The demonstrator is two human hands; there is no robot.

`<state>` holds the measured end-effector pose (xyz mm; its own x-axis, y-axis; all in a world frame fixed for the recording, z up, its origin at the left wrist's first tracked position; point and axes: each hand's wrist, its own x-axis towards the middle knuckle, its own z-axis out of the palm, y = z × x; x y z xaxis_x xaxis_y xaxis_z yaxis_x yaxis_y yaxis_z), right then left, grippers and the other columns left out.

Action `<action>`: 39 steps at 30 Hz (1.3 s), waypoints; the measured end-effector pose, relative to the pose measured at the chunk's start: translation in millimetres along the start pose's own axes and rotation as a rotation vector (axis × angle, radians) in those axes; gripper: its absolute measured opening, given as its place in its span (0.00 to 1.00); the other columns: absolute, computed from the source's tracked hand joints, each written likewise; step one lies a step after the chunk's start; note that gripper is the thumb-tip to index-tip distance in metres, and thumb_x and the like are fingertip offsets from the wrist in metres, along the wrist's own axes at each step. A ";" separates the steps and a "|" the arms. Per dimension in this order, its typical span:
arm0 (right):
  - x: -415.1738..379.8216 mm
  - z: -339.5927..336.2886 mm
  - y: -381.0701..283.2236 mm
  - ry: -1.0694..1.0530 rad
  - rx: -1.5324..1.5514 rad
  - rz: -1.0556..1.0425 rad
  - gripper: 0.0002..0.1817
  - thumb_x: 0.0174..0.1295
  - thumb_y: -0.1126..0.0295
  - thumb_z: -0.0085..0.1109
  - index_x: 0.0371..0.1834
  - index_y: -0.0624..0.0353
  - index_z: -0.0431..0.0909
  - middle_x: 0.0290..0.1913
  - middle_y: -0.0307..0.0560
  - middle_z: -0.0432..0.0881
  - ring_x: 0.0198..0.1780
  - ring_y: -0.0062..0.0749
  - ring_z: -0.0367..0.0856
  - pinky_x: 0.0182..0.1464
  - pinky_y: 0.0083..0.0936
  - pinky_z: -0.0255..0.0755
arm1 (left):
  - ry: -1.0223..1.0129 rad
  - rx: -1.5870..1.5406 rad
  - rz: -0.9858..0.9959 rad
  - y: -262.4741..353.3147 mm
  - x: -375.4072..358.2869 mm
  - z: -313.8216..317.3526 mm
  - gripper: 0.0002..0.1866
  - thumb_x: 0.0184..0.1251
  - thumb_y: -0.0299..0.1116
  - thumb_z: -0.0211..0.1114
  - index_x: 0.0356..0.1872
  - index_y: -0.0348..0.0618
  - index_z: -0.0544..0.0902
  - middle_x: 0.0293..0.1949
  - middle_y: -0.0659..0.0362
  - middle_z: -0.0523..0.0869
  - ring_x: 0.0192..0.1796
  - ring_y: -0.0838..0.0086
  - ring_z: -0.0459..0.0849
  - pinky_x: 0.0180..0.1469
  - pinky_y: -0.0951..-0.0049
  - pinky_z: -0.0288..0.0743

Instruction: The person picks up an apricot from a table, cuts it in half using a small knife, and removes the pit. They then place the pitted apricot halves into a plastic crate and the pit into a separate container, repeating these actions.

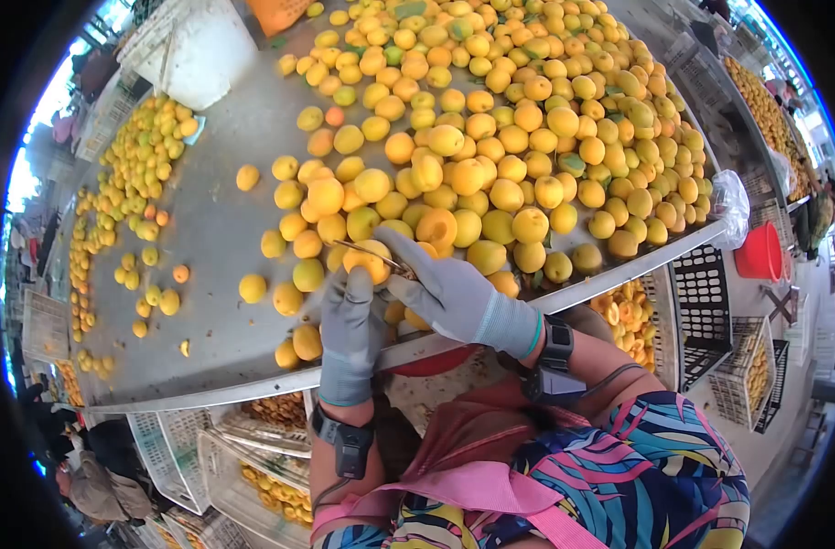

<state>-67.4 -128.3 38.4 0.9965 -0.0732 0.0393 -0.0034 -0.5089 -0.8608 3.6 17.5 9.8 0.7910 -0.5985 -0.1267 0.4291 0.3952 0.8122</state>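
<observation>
In my gloved left hand point(349, 334), fingers closed, is a yellow apricot point(367, 265) held just over the table's near edge. My right hand point(458, 297), also in a grey glove, grips a small thin-bladed knife point(362, 250). Its blade lies across the top of the apricot, and the handle is mostly hidden by my fingers. Right behind both hands, a large heap of whole apricots point(518, 119) spreads over the metal table point(225, 238). One cut apricot point(436, 228) shows its orange inside close to my right fingers.
A second apricot pile point(143, 156) lies along the table's left side, near a white bucket point(193, 55). Below the near edge stand crates point(253, 462) with cut fruit. To the right are a black crate point(701, 297), a red bucket point(759, 252) and a plastic bag point(730, 209).
</observation>
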 end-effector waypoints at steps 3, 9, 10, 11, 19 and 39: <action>-1.7 -11.5 -13.8 -0.088 0.019 0.035 0.35 0.69 0.55 0.46 0.74 0.56 0.47 0.27 0.57 0.80 0.29 0.54 0.80 0.30 0.43 0.72 | -0.051 0.038 0.027 5.5 0.5 -9.6 0.26 0.67 0.44 0.64 0.57 0.33 0.74 0.50 0.57 0.81 0.50 0.75 0.80 0.54 0.73 0.75; 1.7 -2.3 -3.3 -0.083 -0.075 0.000 0.35 0.68 0.56 0.48 0.73 0.57 0.48 0.23 0.54 0.79 0.25 0.52 0.79 0.26 0.42 0.71 | -0.047 0.272 0.127 18.6 0.8 -0.1 0.27 0.62 0.35 0.70 0.59 0.32 0.73 0.49 0.59 0.81 0.49 0.76 0.79 0.54 0.76 0.74; 2.5 0.5 -2.2 -0.085 -0.075 -0.001 0.35 0.68 0.56 0.48 0.73 0.57 0.48 0.23 0.54 0.79 0.25 0.52 0.79 0.26 0.42 0.71 | -0.046 0.271 0.129 14.2 0.4 -3.3 0.27 0.62 0.35 0.70 0.59 0.32 0.73 0.49 0.59 0.81 0.49 0.76 0.79 0.54 0.76 0.74; 2.7 3.7 -1.6 -0.036 -0.064 -0.020 0.36 0.67 0.56 0.49 0.74 0.58 0.47 0.23 0.54 0.79 0.24 0.51 0.79 0.26 0.42 0.71 | -0.001 0.185 0.086 5.9 -0.2 -8.6 0.27 0.62 0.35 0.70 0.58 0.32 0.74 0.49 0.59 0.82 0.49 0.77 0.79 0.53 0.77 0.74; -4.4 6.1 -3.1 -0.014 -0.193 0.024 0.36 0.67 0.57 0.49 0.74 0.57 0.47 0.23 0.54 0.79 0.24 0.51 0.80 0.26 0.41 0.73 | -0.005 0.413 0.172 14.2 -4.1 0.6 0.24 0.66 0.38 0.65 0.57 0.33 0.74 0.50 0.59 0.81 0.49 0.78 0.79 0.55 0.75 0.73; 1.0 19.0 2.1 0.057 -0.149 -0.049 0.36 0.67 0.57 0.50 0.74 0.57 0.48 0.24 0.51 0.80 0.24 0.48 0.80 0.24 0.40 0.72 | 0.111 -0.030 -0.087 10.0 -5.6 -0.6 0.28 0.66 0.35 0.66 0.62 0.31 0.70 0.52 0.58 0.80 0.52 0.77 0.78 0.55 0.78 0.72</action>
<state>-64.9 -113.2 27.0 0.9895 -0.0911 0.1119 0.0289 -0.6342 -0.7726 3.7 25.2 18.3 0.7928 -0.5514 -0.2595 0.5100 0.3671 0.7779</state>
